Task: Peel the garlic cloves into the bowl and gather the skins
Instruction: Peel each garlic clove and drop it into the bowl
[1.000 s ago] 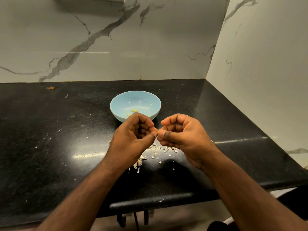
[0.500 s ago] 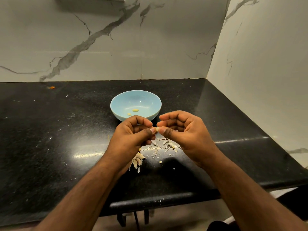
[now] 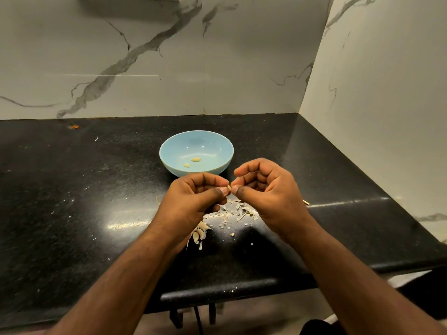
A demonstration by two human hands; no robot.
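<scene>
A small garlic clove (image 3: 229,187) is pinched between the thumb and fingers of my left hand (image 3: 193,201) and my right hand (image 3: 268,192), just in front of the light blue bowl (image 3: 169,151). Two peeled cloves (image 3: 195,160) lie inside the bowl. Loose garlic skins (image 3: 238,212) are scattered on the black counter under my hands. A few unpeeled cloves (image 3: 199,233) lie beside my left wrist, partly hidden by it.
The black stone counter (image 3: 72,189) ends in a front edge near my forearms. Marble walls close it at the back and on the right. A small orange scrap (image 3: 74,127) lies at the back left. Tiny crumbs dot the left side.
Both hands have lifted slightly and moved a little toward the bowl. The fingers of my right hand have loosened and spread, and the clove now shows between the thumbs.
</scene>
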